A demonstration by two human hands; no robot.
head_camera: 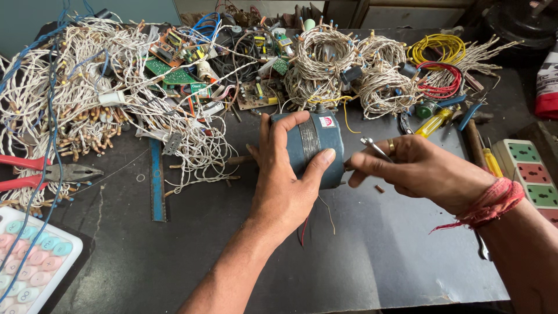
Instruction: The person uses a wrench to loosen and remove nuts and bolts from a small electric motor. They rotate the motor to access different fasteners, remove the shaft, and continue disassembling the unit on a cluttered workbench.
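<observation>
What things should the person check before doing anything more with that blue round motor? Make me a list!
1. Left hand grips the blue motor firmly: ok, fingers and thumb wrap over its casing.
2. Motor is steady on the dark table: ok, it rests there under the hand.
3. Right hand has its small metal tool under control: ok, pinched between the fingertips.
4. Tool tip is seated on the motor: cannot tell, the tip's end is hidden by the fingers.
5. Motor's thin wires are out of the way: ok, they trail toward the person, away from the tool.
6. Small loose piece on the table is safe: not ok, it lies loose under the right hand.
</observation>
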